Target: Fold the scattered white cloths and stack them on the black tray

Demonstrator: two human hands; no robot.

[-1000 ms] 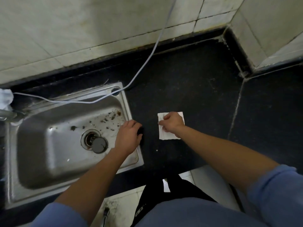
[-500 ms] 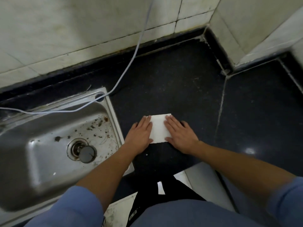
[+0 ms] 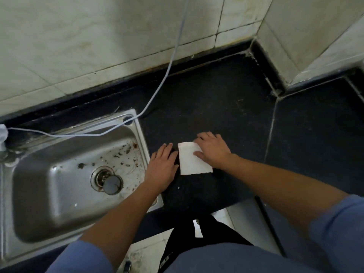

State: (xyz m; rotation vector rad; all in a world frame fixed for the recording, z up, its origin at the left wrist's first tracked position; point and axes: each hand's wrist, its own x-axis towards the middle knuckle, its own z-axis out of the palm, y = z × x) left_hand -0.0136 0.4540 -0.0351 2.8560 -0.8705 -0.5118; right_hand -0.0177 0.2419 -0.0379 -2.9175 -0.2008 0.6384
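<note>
White cloth (image 3: 192, 160) is folded into a small, neat rectangle, lying flat on the black table (image 3: 216, 107) just to the right of the sink (image 3: 140, 133). Its long side runs from the wall end toward the person, with the near end skewed a bit to the right, so it isn't square with the table edge. The short edges face the wall and the person, and the near one looks slightly ragged.

Left hand (image 3: 162, 168) is palm down on the table right beside the cloth's left edge, fingers straight and close together, pointing at the wall, holding nothing. The thumb sits very close to the cloth, but there's a thin dark strip between them and I honestly can't tell if it touches.

Right hand (image 3: 214, 151) is palm down over the cloth's right side and far right corner. The fingers are loose and a bit spread, not clenched, and the thumb (image 3: 198, 154) lies on top of the fabric. It looks like a flat press, not a pinch.

Both arms come in from blue sleeves (image 3: 338, 229).

As for the rest, the steel sink has brown gunk scattered around a dark drain plug (image 3: 112, 184). A thin pale cable (image 3: 157, 91) hangs down the tiled wall (image 3: 98, 46) and trails across the sink's back rim.
</note>
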